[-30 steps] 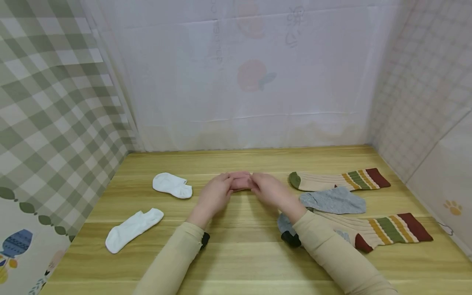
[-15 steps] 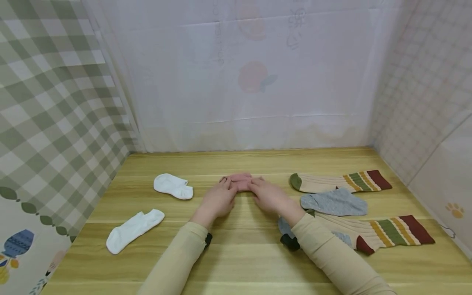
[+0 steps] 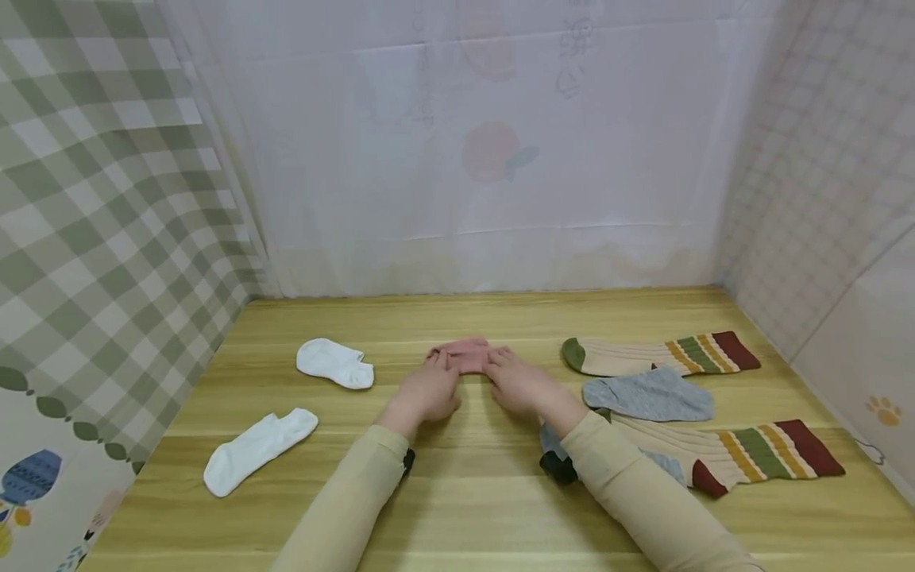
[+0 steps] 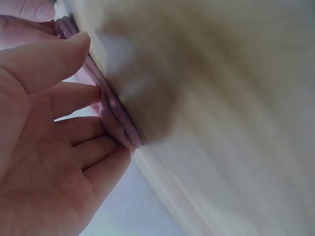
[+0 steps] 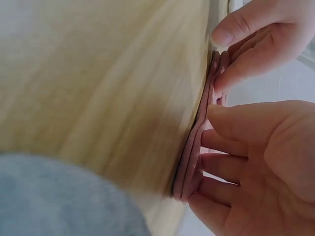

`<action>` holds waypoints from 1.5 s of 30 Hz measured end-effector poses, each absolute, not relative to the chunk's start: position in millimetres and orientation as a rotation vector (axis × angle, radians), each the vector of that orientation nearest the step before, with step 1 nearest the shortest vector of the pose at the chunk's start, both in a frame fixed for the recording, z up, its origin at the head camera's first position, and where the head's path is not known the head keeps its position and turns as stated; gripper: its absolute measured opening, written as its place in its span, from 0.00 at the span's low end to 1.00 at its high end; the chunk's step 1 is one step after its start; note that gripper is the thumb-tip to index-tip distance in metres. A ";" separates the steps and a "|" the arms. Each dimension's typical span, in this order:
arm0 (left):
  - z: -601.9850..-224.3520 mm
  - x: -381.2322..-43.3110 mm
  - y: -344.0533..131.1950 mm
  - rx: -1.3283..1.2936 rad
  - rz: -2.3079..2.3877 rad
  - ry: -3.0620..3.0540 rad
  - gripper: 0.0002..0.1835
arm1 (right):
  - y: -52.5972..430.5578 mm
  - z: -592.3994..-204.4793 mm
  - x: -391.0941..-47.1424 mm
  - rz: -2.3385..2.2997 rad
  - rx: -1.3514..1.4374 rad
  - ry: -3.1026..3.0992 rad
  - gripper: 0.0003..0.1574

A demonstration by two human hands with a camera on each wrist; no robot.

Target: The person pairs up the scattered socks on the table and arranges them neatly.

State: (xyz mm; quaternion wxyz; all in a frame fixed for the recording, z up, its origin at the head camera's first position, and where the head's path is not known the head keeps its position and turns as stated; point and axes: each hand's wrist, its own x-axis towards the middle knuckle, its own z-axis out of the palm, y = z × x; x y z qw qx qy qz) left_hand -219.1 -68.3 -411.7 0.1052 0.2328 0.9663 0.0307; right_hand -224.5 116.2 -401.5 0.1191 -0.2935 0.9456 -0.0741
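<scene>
Pink folded cloth [image 3: 468, 357], and we're on it: left hand [image 3: 429, 392] touches its left end, right hand [image 3: 524, 384] its right, both loosely outstretched.

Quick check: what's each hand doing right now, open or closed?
Left hand: open, fingers resting on the folded pink fabric.
Right hand: open, fingers resting on the same fabric's other side.

bench [image 3: 472, 516]: light wood grain
left: two white socks [image 3: 259, 451], apart
centre: folded pink fabric [image 3: 469, 355]
right: two striped socks [image 3: 729, 453], grey sock [image 3: 649, 393] between; second grey piece [image 3: 666, 462] partly hidden
</scene>
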 end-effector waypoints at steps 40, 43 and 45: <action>-418.9 -297.7 -48.3 0.514 0.159 2.862 0.29 | 106.8 -409.2 -301.3 -0.223 -0.545 2.885 0.29; -414.7 -296.6 -47.4 0.500 0.150 2.851 0.30 | 106.6 -409.7 -304.8 -0.228 -0.519 2.876 0.29; -416.4 -298.5 -47.7 0.502 0.158 2.854 0.30 | 106.5 -410.7 -307.8 -0.221 -0.511 2.874 0.29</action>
